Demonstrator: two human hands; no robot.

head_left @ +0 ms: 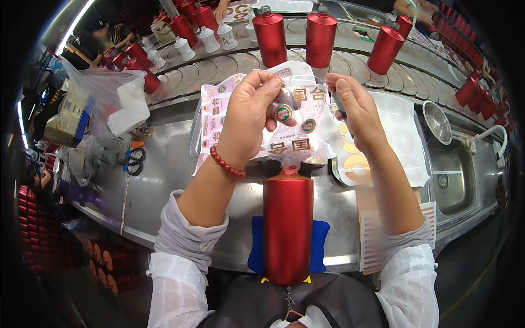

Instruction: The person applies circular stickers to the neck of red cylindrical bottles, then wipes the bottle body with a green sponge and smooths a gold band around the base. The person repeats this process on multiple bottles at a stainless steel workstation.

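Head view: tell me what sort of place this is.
Probably a bottle-labelling or packing workshop: red bottles stand along a slatted conveyor, and label sheets lie over a steel worktable.

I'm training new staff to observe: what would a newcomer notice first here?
Probably the big shiny red bottle at the near edge of the metal table. Just beyond it, the left hand pinches a printed sheet, the right hand raised beside it. More red bottles line the conveyor behind.
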